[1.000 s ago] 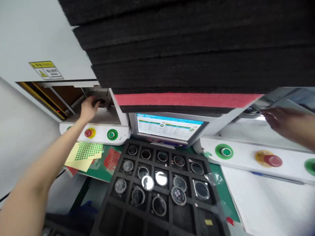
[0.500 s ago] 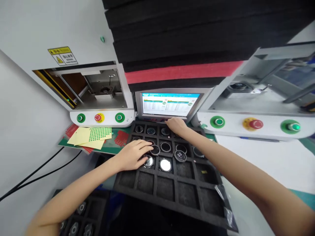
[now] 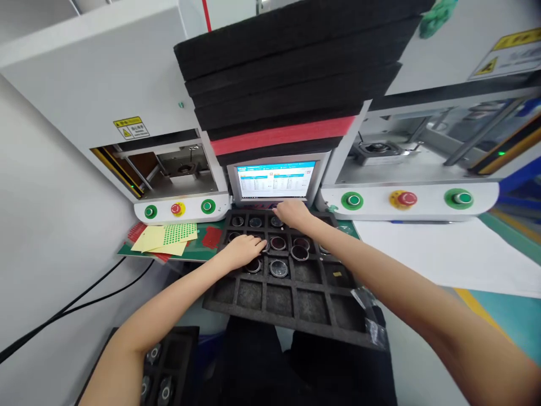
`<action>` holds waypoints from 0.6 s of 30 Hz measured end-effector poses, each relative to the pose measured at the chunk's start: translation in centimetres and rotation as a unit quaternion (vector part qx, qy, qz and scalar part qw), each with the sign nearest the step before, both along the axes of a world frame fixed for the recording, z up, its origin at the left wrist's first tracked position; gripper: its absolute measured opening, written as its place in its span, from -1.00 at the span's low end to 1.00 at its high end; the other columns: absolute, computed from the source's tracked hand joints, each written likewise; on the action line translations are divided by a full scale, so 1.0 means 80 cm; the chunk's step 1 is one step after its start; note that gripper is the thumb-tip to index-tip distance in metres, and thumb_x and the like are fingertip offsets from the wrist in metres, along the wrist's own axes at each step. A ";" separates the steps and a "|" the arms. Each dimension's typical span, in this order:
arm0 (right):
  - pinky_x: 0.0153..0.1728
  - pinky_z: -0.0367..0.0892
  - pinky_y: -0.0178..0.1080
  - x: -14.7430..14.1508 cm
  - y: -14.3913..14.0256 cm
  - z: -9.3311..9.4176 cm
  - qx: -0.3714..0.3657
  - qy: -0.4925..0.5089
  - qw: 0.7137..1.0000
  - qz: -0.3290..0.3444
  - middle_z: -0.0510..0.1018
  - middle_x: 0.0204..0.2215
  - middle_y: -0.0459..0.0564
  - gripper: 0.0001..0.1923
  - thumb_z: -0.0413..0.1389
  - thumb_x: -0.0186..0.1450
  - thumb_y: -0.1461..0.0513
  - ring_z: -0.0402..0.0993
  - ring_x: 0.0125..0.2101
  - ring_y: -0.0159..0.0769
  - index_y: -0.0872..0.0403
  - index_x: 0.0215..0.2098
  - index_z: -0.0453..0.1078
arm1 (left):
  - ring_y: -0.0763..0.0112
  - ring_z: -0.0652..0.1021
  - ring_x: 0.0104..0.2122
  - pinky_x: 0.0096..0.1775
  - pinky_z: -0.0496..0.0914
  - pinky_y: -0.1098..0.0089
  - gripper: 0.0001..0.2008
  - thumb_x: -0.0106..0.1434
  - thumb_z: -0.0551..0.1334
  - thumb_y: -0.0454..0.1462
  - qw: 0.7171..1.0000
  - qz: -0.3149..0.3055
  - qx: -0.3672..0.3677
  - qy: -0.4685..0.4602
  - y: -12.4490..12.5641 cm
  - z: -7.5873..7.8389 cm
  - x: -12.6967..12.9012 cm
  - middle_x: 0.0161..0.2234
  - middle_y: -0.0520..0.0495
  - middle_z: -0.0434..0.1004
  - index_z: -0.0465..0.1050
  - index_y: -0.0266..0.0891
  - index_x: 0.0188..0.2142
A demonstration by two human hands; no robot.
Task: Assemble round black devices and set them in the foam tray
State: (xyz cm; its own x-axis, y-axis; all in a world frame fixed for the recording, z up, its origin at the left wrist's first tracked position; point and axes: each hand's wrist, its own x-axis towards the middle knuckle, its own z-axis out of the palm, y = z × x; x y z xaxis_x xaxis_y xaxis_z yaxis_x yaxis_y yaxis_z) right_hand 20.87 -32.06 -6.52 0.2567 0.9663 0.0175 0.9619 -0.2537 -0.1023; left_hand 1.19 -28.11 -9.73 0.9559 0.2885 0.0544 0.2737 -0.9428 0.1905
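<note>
Left hand (image 3: 243, 251) lies over round discs (image 3: 279, 269) in the foam tray (image 3: 291, 323); right hand (image 3: 293, 216) curls just below the screen (image 3: 273, 181); whether either grip holds anything cannot be told. Apparent step: handling discs; lifting one calls for a light rim hold. Count: at least ten discs, two machines (image 3: 139, 84), two red buttons (image 3: 407, 198), four green buttons (image 3: 352, 200)
</note>
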 end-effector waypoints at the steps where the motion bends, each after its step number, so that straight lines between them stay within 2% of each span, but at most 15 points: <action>1: -0.14 0.48 -0.12 -0.004 -0.023 0.007 0.024 0.006 1.000 0.001 0.54 -0.16 0.05 -0.71 0.14 0.41 0.10 0.53 -0.19 -0.27 0.18 -0.07 0.43 | 0.17 0.66 -0.15 -0.08 0.54 0.24 -0.82 0.21 0.32 -0.47 1.000 0.019 -0.015 -0.020 -0.005 0.004 0.000 -0.20 -0.21 0.67 0.52 -0.32 -0.17; 3: -0.21 0.49 -0.16 -0.012 -0.082 0.015 0.076 0.023 0.997 0.001 0.57 -0.33 -0.02 -0.72 0.09 0.44 0.10 0.54 -0.32 -0.31 0.16 -0.24 0.46 | 0.18 0.67 -0.15 -0.08 0.54 0.23 -0.86 0.33 0.20 -0.44 0.994 0.064 -0.054 -0.073 -0.030 0.011 -0.006 -0.20 -0.22 0.67 0.50 -0.33 -0.16; 5: -0.35 0.47 -0.23 -0.025 -0.152 0.011 0.136 0.056 0.989 0.000 0.55 -0.52 -0.03 -0.61 0.01 0.46 0.09 0.55 -0.46 -0.29 0.13 -0.42 0.44 | 0.25 0.67 -0.16 -0.10 0.55 0.27 -0.75 0.45 0.01 -0.40 0.981 0.107 -0.100 -0.124 -0.075 0.015 -0.015 -0.15 -0.23 0.66 0.44 -0.34 -0.04; 7: -0.43 0.45 -0.32 -0.048 -0.222 0.000 0.201 0.103 0.974 -0.002 0.60 -0.50 -0.03 -0.57 -0.10 0.50 0.08 0.57 -0.49 -0.34 0.09 -0.36 0.46 | 0.37 0.69 -0.25 -0.17 0.57 0.38 -0.64 0.51 -0.16 -0.35 0.964 0.133 -0.165 -0.163 -0.134 0.015 -0.025 -0.17 -0.23 0.66 0.36 -0.37 0.04; 8: -0.40 0.47 -0.35 -0.062 -0.253 -0.008 0.232 0.128 0.964 -0.006 0.64 -0.42 -0.02 -0.54 -0.17 0.51 0.07 0.60 -0.45 -0.35 0.08 -0.31 0.47 | 0.39 0.69 -0.30 -0.22 0.57 0.44 -0.64 0.53 -0.15 -0.30 0.948 0.138 -0.220 -0.186 -0.165 0.014 -0.029 -0.21 -0.21 0.67 0.37 -0.38 0.00; 9: -0.39 0.49 -0.38 -0.078 -0.279 -0.016 0.279 0.172 0.945 -0.006 0.66 -0.38 -0.05 -0.58 -0.14 0.51 0.06 0.62 -0.42 -0.37 0.06 -0.24 0.47 | 0.36 0.70 -0.34 -0.28 0.58 0.45 -0.67 0.51 -0.05 -0.23 0.900 0.149 -0.335 -0.236 -0.194 0.012 -0.033 -0.27 -0.20 0.68 0.42 -0.38 -0.07; 11: -0.34 0.53 -0.42 -0.108 -0.316 -0.029 0.355 0.297 0.886 -0.009 0.67 -0.31 -0.10 -0.77 0.01 0.47 0.11 0.64 -0.38 -0.38 0.02 -0.15 0.47 | 0.36 0.69 -0.42 -0.36 0.57 0.49 -0.73 0.42 0.16 -0.15 0.801 0.163 -0.498 -0.291 -0.242 0.009 -0.036 -0.37 -0.12 0.68 0.48 -0.34 -0.20; 12: -0.30 0.55 -0.43 -0.120 -0.328 -0.034 0.381 0.349 0.856 -0.016 0.67 -0.28 -0.13 -0.85 0.08 0.44 0.16 0.65 -0.36 -0.38 -0.01 -0.12 0.47 | 0.37 0.68 -0.44 -0.38 0.56 0.51 -0.75 0.36 0.24 -0.14 0.758 0.170 -0.546 -0.312 -0.258 0.007 -0.037 -0.41 -0.10 0.67 0.51 -0.32 -0.24; 13: -0.25 0.56 -0.42 -0.130 -0.337 -0.039 0.394 0.389 0.832 -0.025 0.68 -0.25 -0.16 -0.87 0.13 0.40 0.22 0.65 -0.33 -0.38 -0.04 -0.09 0.47 | 0.39 0.67 -0.46 -0.39 0.55 0.52 -0.78 0.32 0.29 -0.15 0.738 0.174 -0.565 -0.325 -0.270 0.005 -0.037 -0.42 -0.07 0.67 0.53 -0.30 -0.27; 15: -0.17 0.58 -0.39 -0.142 -0.347 -0.044 0.399 0.421 0.813 -0.036 0.67 -0.19 -0.19 -0.74 0.18 0.35 0.31 0.66 -0.27 -0.35 -0.10 -0.02 0.48 | 0.42 0.65 -0.47 -0.39 0.54 0.53 -0.82 0.28 0.34 -0.18 0.735 0.179 -0.553 -0.350 -0.283 0.004 -0.038 -0.44 -0.05 0.66 0.56 -0.28 -0.29; 18: -0.15 0.61 -0.31 -0.143 -0.356 -0.047 0.396 0.429 0.812 -0.007 0.64 -0.09 -0.19 -0.53 0.17 0.33 0.38 0.66 -0.24 -0.29 -0.17 0.13 0.44 | 0.43 0.62 -0.48 -0.40 0.53 0.52 -0.84 0.28 0.33 -0.19 0.760 0.175 -0.509 -0.365 -0.287 0.005 -0.043 -0.45 -0.05 0.65 0.57 -0.26 -0.29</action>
